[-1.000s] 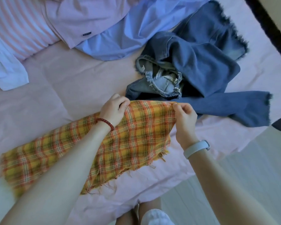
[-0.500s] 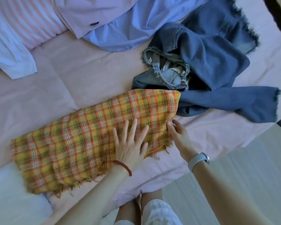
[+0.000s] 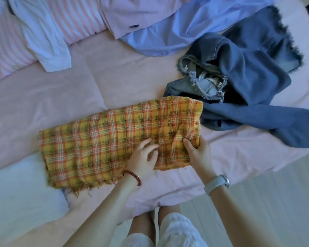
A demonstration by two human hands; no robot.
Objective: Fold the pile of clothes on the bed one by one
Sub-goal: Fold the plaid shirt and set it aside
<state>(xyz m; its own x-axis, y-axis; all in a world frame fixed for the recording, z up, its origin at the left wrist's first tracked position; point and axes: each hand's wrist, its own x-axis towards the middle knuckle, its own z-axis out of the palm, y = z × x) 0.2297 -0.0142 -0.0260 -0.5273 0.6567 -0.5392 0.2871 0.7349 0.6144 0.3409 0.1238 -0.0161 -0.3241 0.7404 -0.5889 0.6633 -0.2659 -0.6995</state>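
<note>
Two hands work the yellow plaid cloth (image 3: 105,139) lying folded on the pink bed (image 3: 78,90): the right hand (image 3: 198,152) pinches its bunched right end, while the left hand (image 3: 143,157), somewhat blurred, seems to rest loose-fingered on it.

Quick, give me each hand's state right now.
Left hand: open, fingers resting on the plaid cloth.
Right hand: fingers gripping a bunched right end of the plaid cloth.
</note>
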